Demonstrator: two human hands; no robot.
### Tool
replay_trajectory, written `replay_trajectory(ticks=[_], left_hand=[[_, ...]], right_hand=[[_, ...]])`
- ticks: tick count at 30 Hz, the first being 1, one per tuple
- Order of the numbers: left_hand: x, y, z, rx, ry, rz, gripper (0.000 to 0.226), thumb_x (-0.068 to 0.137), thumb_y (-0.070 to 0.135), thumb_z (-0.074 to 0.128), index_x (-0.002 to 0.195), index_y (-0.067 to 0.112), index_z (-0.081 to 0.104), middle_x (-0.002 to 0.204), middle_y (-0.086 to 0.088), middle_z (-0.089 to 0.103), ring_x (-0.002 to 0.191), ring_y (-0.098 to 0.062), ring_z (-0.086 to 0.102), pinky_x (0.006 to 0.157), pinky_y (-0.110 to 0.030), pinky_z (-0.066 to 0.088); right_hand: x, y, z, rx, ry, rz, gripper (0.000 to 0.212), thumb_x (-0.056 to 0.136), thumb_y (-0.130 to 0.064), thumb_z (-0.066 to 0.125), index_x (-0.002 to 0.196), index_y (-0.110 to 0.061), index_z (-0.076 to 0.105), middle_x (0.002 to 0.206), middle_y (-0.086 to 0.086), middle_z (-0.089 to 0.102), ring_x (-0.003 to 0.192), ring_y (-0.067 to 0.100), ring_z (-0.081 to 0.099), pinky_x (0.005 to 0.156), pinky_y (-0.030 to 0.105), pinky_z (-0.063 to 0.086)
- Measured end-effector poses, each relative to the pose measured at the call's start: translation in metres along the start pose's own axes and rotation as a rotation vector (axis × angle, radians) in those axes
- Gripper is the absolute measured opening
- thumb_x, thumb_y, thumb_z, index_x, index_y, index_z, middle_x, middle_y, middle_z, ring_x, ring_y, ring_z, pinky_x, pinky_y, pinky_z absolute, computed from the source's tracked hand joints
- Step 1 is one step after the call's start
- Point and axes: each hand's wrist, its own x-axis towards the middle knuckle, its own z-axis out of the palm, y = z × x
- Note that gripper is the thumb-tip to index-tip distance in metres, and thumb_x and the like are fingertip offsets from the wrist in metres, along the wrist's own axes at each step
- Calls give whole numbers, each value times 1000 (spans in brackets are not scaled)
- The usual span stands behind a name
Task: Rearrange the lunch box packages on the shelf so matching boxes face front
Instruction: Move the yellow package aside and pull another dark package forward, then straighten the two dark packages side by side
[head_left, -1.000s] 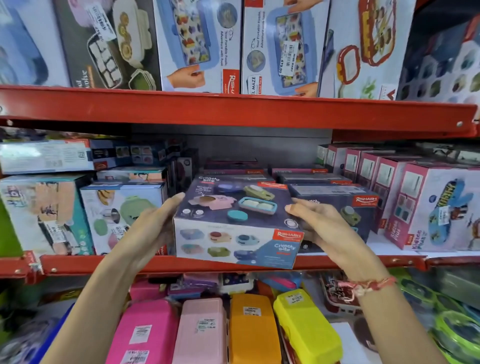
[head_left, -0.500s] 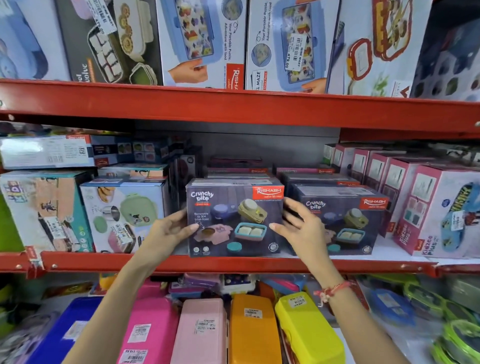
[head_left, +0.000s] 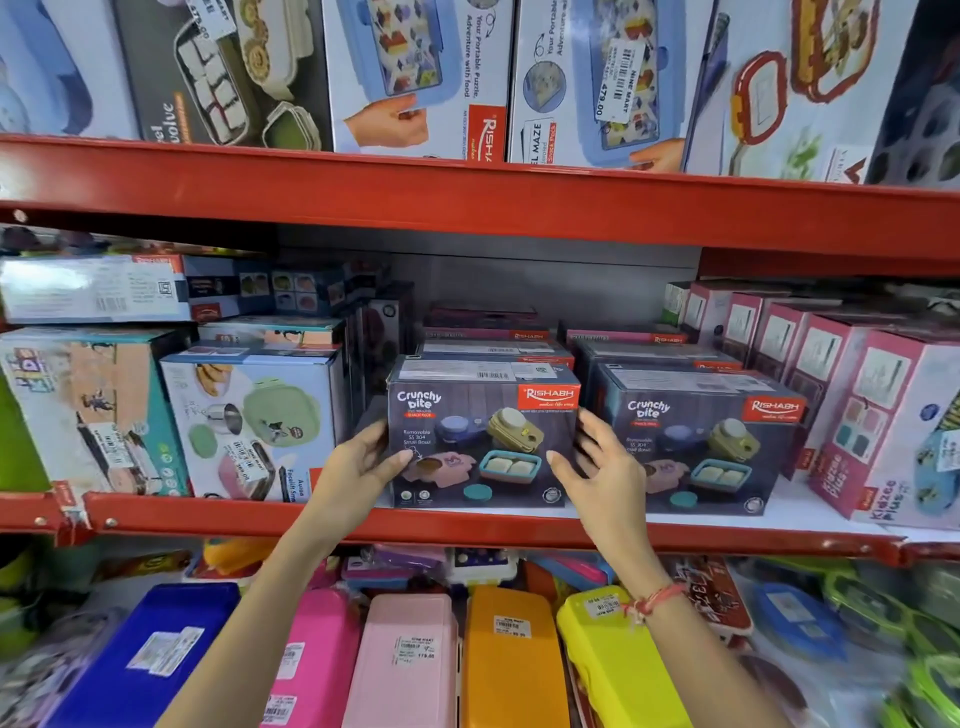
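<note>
A dark "Crunchy bite" lunch box package (head_left: 483, 431) stands upright on the middle red shelf (head_left: 467, 526), printed front facing me. My left hand (head_left: 358, 467) grips its left edge, thumb on the front face. My right hand (head_left: 602, 467) holds its right edge, fingers in the gap beside it. A matching "Crunchy bite" package (head_left: 696, 447) stands just to the right, also front-facing. More of the same boxes are stacked behind both.
A pale package showing a green lunch box (head_left: 249, 426) stands close on the left. Pink "Kidzee Plus" boxes (head_left: 883, 431) line the right. The upper shelf beam (head_left: 467, 202) hangs overhead. Coloured plastic lunch boxes (head_left: 509, 660) fill the shelf below.
The package was tilted with its top toward me; both hands turned it upright and set it on the shelf beside its match. The view has moved closer.
</note>
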Motion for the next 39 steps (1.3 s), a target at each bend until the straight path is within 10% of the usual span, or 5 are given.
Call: replay_trajectory(ticks=[6, 23, 31, 39], left_hand=[[-18, 5, 7, -77, 36, -107, 65, 85, 70, 32, 134, 31, 50, 134, 15, 56, 128, -6, 47, 114, -36, 30], [-35, 16, 5, -186, -33, -149, 108, 67, 86, 22, 147, 16, 29, 150, -4, 41, 132, -12, 44, 106, -25, 34], [-40, 26, 11, -206, 2, -195, 84, 86, 69, 17, 147, 12, 29, 149, -3, 40, 133, -16, 42, 110, -30, 31], [-56, 43, 43, -86, 660, 144, 34, 101, 28, 33, 113, 16, 62, 110, 0, 68, 104, -12, 63, 93, -32, 51]], right_hand=[[-8, -8, 4, -71, -114, 191, 66, 95, -51, 44, 148, -15, 33, 146, 4, 49, 136, 20, 42, 105, 28, 30], [-30, -15, -12, -84, -133, 186, 62, 95, -56, 34, 147, -22, 37, 147, 0, 48, 136, 17, 42, 99, 23, 28], [-32, -19, -12, -124, -137, 184, 63, 95, -54, 34, 147, -18, 36, 144, 6, 52, 133, 19, 45, 96, 23, 30], [-38, -16, -37, -47, 103, 70, 37, 97, -40, 45, 122, -20, 64, 117, 3, 71, 109, 13, 64, 89, 21, 50]])
